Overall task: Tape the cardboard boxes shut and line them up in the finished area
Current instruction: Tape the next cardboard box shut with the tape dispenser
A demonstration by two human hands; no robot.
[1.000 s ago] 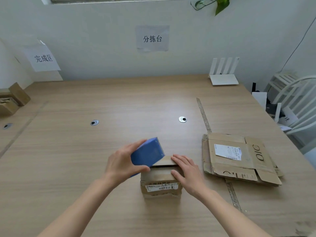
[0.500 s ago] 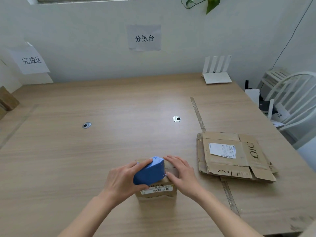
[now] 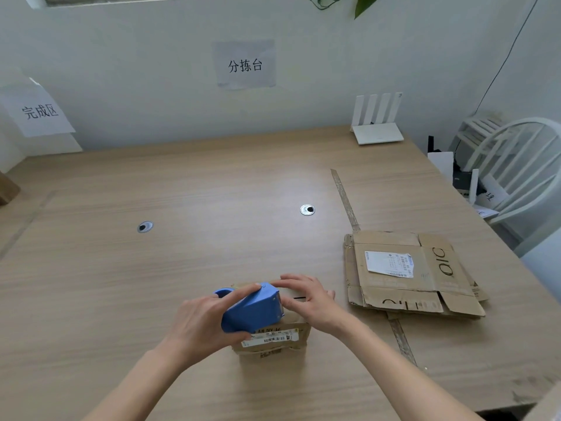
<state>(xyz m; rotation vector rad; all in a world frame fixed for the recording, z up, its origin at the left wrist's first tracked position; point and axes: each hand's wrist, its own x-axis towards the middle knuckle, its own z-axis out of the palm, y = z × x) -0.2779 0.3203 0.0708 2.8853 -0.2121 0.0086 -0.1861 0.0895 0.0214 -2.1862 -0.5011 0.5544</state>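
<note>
A small brown cardboard box point(image 3: 273, 344) with a barcode label stands near the table's front edge. My left hand point(image 3: 203, 326) grips a blue tape dispenser point(image 3: 252, 311) that rests on the box's top, its toothed blade pointing right. My right hand point(image 3: 306, 299) lies on the right part of the box top, fingers laid over the flaps beside the blade. Most of the top is hidden by the dispenser and both hands.
A flattened cardboard box point(image 3: 406, 275) with a white label lies to the right. A white router point(image 3: 376, 129) stands at the back right, a white chair point(image 3: 522, 177) beyond the table's right edge. Another box's corner point(image 3: 7, 189) shows at far left under the wall sign point(image 3: 39, 112).
The dispenser has come down from a raised tilt onto the box top and turned its blade toward my right hand. My right hand stays on the flaps.
</note>
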